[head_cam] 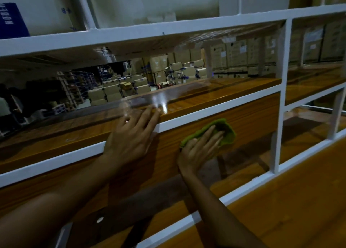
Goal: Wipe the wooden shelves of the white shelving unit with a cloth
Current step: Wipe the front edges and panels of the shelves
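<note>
Hidden, cropped and blurred parts

The right hand (198, 150) covers the near half of the cloth (225, 129), so its full shape cannot be told. Both forearms are cut off by the lower edge. The blue box (11, 21) at upper left is cropped and its lettering incomplete. The far cartons (234, 58) are blurred, their labels unreadable. Glare smears the left hand's (131, 135) fingertips.

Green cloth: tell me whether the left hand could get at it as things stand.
Probably yes. The left hand rests on the white rail just beside the cloth, nothing between them, though the right hand covers most of it.
</note>
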